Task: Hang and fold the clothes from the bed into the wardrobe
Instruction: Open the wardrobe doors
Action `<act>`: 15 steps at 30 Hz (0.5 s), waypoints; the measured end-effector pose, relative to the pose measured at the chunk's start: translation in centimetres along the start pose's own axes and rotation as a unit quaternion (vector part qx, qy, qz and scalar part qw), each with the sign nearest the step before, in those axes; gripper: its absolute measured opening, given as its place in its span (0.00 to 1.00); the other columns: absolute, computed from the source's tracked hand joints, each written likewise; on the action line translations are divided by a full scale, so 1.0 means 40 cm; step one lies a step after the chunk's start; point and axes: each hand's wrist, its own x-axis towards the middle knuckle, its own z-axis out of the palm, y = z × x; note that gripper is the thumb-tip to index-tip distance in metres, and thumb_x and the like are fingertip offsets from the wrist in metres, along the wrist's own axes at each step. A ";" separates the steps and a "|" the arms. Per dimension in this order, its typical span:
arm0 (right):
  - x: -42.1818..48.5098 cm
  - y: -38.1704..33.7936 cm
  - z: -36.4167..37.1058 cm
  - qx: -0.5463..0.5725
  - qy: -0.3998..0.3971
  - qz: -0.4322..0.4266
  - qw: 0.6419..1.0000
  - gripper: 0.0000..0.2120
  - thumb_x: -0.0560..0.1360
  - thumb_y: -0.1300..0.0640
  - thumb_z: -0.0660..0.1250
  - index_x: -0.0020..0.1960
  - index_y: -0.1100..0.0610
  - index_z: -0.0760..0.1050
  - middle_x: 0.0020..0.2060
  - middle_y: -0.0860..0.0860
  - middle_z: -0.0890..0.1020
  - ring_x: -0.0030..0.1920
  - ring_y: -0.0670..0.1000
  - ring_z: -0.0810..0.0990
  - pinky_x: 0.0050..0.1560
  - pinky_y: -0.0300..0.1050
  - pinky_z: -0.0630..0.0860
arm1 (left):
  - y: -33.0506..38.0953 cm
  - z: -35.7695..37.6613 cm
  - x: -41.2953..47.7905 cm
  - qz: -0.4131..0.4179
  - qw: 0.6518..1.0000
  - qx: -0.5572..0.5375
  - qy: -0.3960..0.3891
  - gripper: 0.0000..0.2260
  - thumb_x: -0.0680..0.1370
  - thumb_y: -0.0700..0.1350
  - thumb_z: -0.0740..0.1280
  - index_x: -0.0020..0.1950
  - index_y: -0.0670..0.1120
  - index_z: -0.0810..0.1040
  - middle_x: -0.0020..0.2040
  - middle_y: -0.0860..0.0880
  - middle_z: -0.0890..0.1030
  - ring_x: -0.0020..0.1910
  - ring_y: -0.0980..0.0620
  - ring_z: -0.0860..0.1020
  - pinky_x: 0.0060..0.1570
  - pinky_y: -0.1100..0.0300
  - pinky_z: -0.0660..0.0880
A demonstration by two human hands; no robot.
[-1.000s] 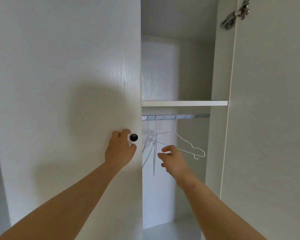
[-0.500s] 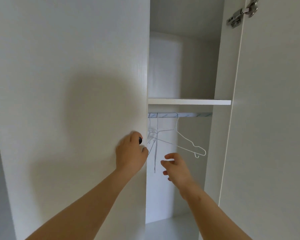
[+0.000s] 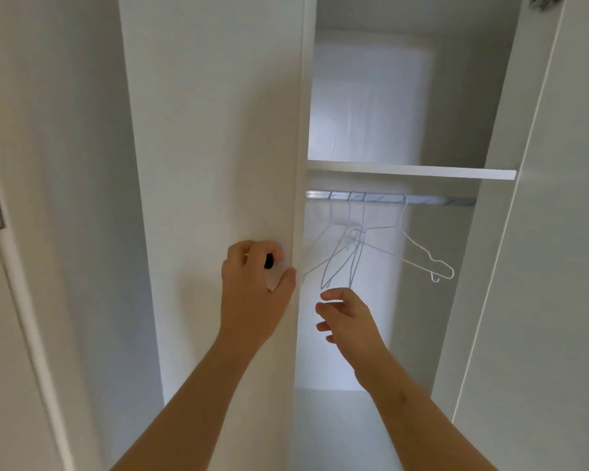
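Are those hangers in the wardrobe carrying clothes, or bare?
Bare: the white wire hangers hang on the rail with only thin frames showing, no cloth on any.

hangers (image 3: 361,246) on rail (image 3: 422,199), under shelf (image 3: 412,171)

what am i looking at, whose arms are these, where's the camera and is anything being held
There is no machine here: these are a person's bare arms, filmed by one wide-angle camera worn on their head, looking forward and down. They face an open white wardrobe. The left hand grips the dark knob on the left door. The right hand is open, holding nothing, just below the white wire hangers that hang from the metal rail under a shelf. No clothes show.
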 end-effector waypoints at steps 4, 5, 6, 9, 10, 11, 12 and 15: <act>-0.050 -0.021 0.055 0.011 -0.052 -0.007 0.999 0.09 0.78 0.58 0.61 0.58 0.51 0.72 0.51 0.49 0.77 0.47 0.47 0.76 0.43 0.37 0.72 | -0.024 -0.109 -0.130 -0.173 0.984 -0.009 0.048 0.11 0.76 0.40 0.67 0.37 0.51 0.69 0.35 0.53 0.74 0.34 0.55 0.72 0.34 0.66 0.67; -0.059 -0.032 0.073 0.022 -0.080 -0.014 0.996 0.12 0.78 0.59 0.60 0.60 0.50 0.71 0.55 0.48 0.76 0.51 0.47 0.75 0.45 0.37 0.70 | -0.026 -0.133 -0.150 -0.202 0.977 -0.021 0.056 0.11 0.76 0.41 0.67 0.39 0.54 0.69 0.33 0.52 0.74 0.33 0.55 0.72 0.34 0.67 0.67; -0.062 -0.046 0.094 0.047 -0.111 -0.019 0.992 0.15 0.78 0.62 0.58 0.63 0.50 0.70 0.58 0.47 0.75 0.54 0.47 0.74 0.47 0.37 0.70 | -0.024 -0.152 -0.157 -0.202 0.977 -0.045 0.061 0.11 0.76 0.42 0.67 0.42 0.57 0.70 0.34 0.52 0.75 0.34 0.56 0.73 0.35 0.69 0.68; -0.074 -0.074 0.155 0.147 -0.149 -0.019 0.978 0.23 0.74 0.69 0.55 0.65 0.52 0.68 0.56 0.51 0.78 0.53 0.51 0.78 0.46 0.43 0.76 | -0.014 -0.179 -0.132 -0.145 0.985 -0.090 0.037 0.10 0.74 0.45 0.64 0.51 0.59 0.71 0.42 0.55 0.75 0.44 0.60 0.74 0.45 0.74 0.69; -0.076 -0.078 0.170 0.162 -0.134 -0.019 0.977 0.24 0.73 0.70 0.55 0.65 0.53 0.69 0.55 0.53 0.79 0.51 0.53 0.79 0.46 0.45 0.77 | -0.017 -0.184 -0.120 -0.134 0.987 -0.085 0.022 0.10 0.75 0.43 0.64 0.53 0.56 0.71 0.46 0.58 0.75 0.47 0.60 0.74 0.49 0.72 0.69; -0.080 -0.078 0.180 0.172 -0.121 -0.017 0.977 0.23 0.73 0.70 0.55 0.65 0.54 0.69 0.54 0.54 0.79 0.51 0.53 0.79 0.46 0.46 0.78 | -0.023 -0.189 -0.111 -0.138 0.987 -0.082 0.011 0.10 0.76 0.41 0.64 0.55 0.54 0.72 0.49 0.60 0.74 0.51 0.61 0.73 0.52 0.69 0.69; -0.085 -0.077 0.187 0.178 -0.118 -0.015 0.977 0.22 0.74 0.70 0.55 0.64 0.54 0.70 0.53 0.54 0.80 0.50 0.53 0.79 0.45 0.46 0.77 | -0.030 -0.195 -0.105 -0.152 0.985 -0.084 0.004 0.11 0.77 0.39 0.63 0.56 0.52 0.73 0.50 0.61 0.73 0.52 0.60 0.73 0.54 0.66 0.70; -0.099 -0.073 0.188 0.196 -0.124 -0.006 0.973 0.16 0.77 0.60 0.53 0.61 0.56 0.75 0.52 0.55 0.82 0.51 0.54 0.80 0.46 0.46 0.77 | -0.052 -0.214 -0.105 -0.186 0.977 -0.102 -0.035 0.12 0.79 0.38 0.61 0.59 0.51 0.72 0.56 0.57 0.73 0.57 0.57 0.72 0.53 0.68 0.70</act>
